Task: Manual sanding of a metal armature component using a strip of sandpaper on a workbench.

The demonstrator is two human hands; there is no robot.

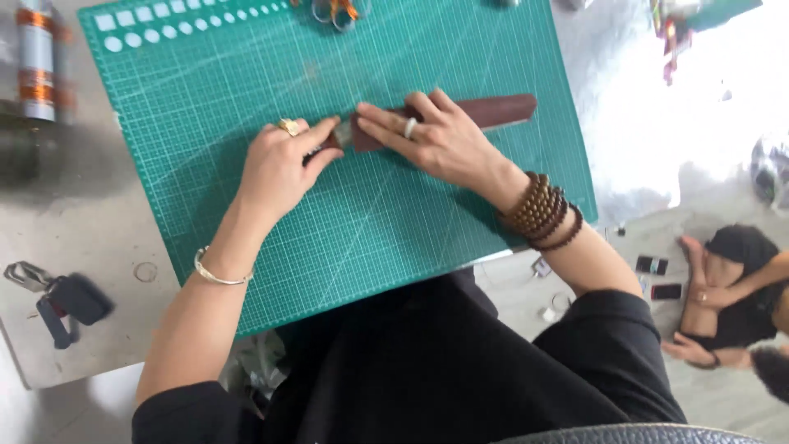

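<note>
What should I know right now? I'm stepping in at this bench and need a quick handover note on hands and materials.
Left hand: fingers pinched around a small tool at the strip's left end; the tool is mostly hidden.
Right hand: flat, pressing the brown leather strip onto the green cutting mat.
Scissors lie at the mat's top edge, keys on the table at left.
Done: strip laid down and pinned. Left: the work at its left end; progress can't be judged.

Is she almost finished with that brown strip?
Hard to tell. Laid out: the long dark-brown leather strip lies flat on the green gridded cutting mat. In hand: the right hand presses it down; the left hand works a small tool at its end. Most of the strip looks untouched.
</note>
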